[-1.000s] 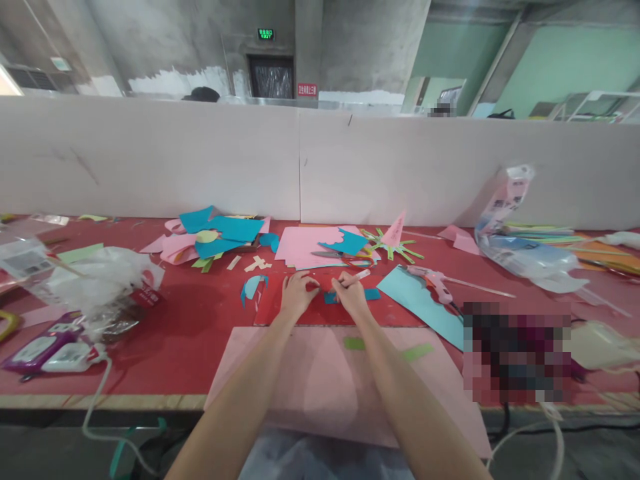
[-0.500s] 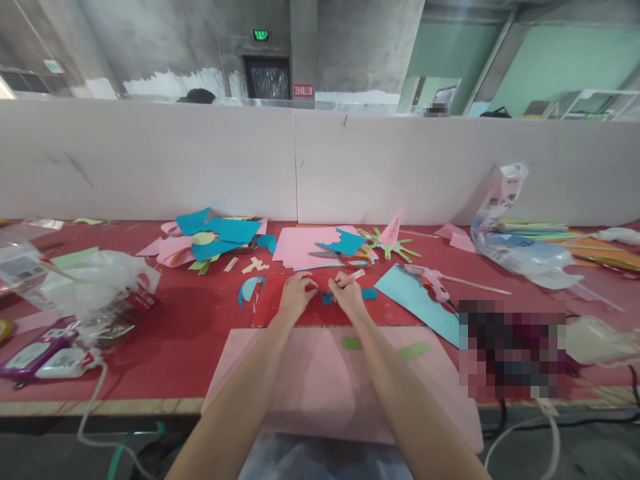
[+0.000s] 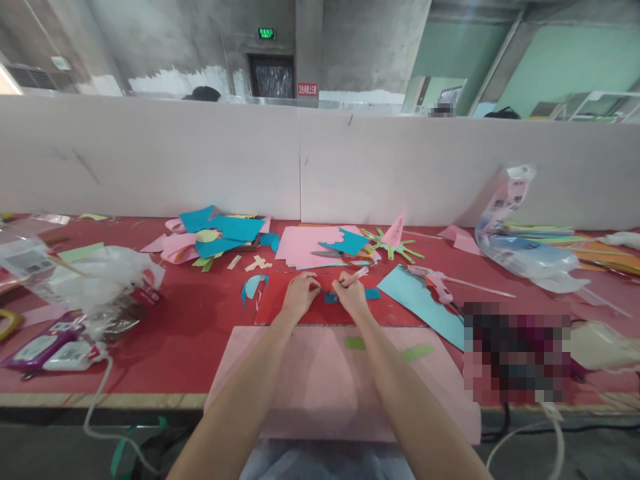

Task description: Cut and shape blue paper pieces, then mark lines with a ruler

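My right hand (image 3: 350, 291) is closed around a pale pinkish pen (image 3: 359, 273), its lower end over a narrow blue paper strip (image 3: 373, 293). That strip lies on a red board (image 3: 280, 303) in front of me. Just left of the strip, my left hand (image 3: 301, 293) rests on the board with fingers curled together; whether anything small is between them is hidden. Beyond my hands, orange-handled scissors (image 3: 345, 255) lie on pink paper sheets (image 3: 297, 243) with a cut blue piece (image 3: 350, 241).
A pink board (image 3: 300, 393) with green strips lies nearest me. To the right are a light-blue sheet (image 3: 415, 293), a pink glue gun (image 3: 437, 283) and a plastic bag (image 3: 525, 257). Leftward sit paper scraps (image 3: 240, 230), another bag (image 3: 95, 280) and a purple-white device (image 3: 55, 343). A white partition (image 3: 200, 160) stands behind.
My left fingers have drawn slightly away from the blue strip's left end. My right hand keeps the pen over the strip, and the whole view has shifted a little.
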A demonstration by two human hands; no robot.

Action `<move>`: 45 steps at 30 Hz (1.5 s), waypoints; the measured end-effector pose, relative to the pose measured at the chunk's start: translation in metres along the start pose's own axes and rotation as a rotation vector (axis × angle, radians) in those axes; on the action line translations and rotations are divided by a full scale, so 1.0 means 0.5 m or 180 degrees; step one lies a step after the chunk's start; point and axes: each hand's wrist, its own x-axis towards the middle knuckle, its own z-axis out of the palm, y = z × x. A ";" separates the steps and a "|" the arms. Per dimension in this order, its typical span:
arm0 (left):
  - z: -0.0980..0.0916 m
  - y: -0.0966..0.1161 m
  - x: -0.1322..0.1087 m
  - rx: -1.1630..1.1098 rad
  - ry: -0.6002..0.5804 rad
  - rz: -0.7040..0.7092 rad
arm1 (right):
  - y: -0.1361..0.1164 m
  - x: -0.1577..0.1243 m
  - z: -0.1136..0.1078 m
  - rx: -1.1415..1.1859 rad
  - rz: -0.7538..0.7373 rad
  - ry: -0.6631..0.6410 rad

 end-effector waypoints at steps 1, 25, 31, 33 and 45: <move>0.000 0.000 0.000 -0.0005 0.0004 -0.0009 | 0.000 0.000 0.000 0.0050 0.0019 -0.0002; 0.005 -0.008 0.005 -0.0493 0.0795 -0.0326 | -0.002 -0.003 0.000 -0.0519 -0.0315 0.0204; 0.002 -0.005 0.001 -0.0307 0.0321 -0.0123 | -0.001 -0.002 -0.011 0.0248 0.0056 -0.0037; 0.003 -0.004 -0.001 -0.0156 0.0186 -0.0116 | -0.003 -0.003 -0.013 0.0327 0.0123 -0.0001; 0.004 0.005 -0.004 0.0143 0.0025 0.0073 | -0.006 -0.005 -0.012 0.0125 0.0054 0.0006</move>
